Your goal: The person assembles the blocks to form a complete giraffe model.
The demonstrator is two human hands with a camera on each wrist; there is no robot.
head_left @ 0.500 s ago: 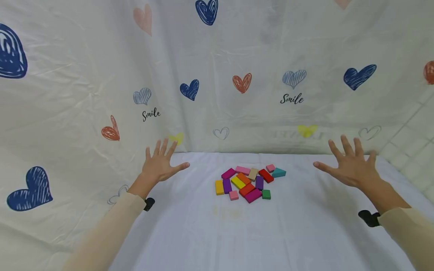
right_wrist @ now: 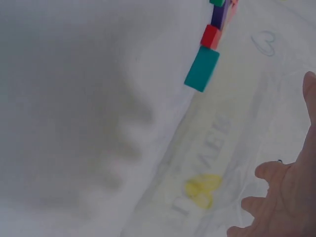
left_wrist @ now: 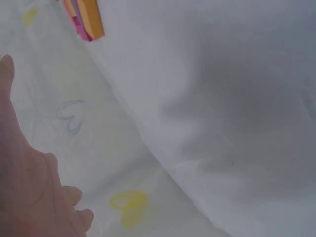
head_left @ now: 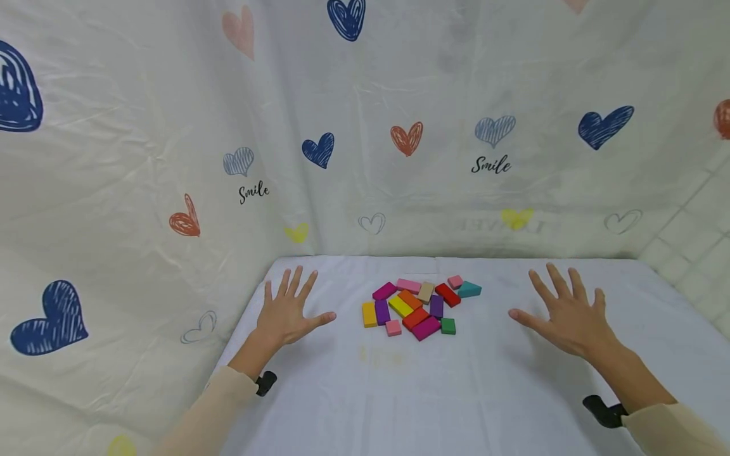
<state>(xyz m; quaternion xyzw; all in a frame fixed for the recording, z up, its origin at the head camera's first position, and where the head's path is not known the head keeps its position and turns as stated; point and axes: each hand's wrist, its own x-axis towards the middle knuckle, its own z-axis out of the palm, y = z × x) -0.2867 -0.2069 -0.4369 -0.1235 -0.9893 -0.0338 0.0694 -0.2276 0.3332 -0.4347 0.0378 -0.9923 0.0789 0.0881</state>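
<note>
The left hand hovers, spread wide, at nine o'clock from the blocks; the right hand, likewise spread, well apart, at three. The blocks lie clustered on the table.

On the white, heart-printed sheet hanging before me, I read a black cursive "Smile" at left and another at right; faint grey lettering below the latter I can't make out.

Blocks on table, between hands
</note>
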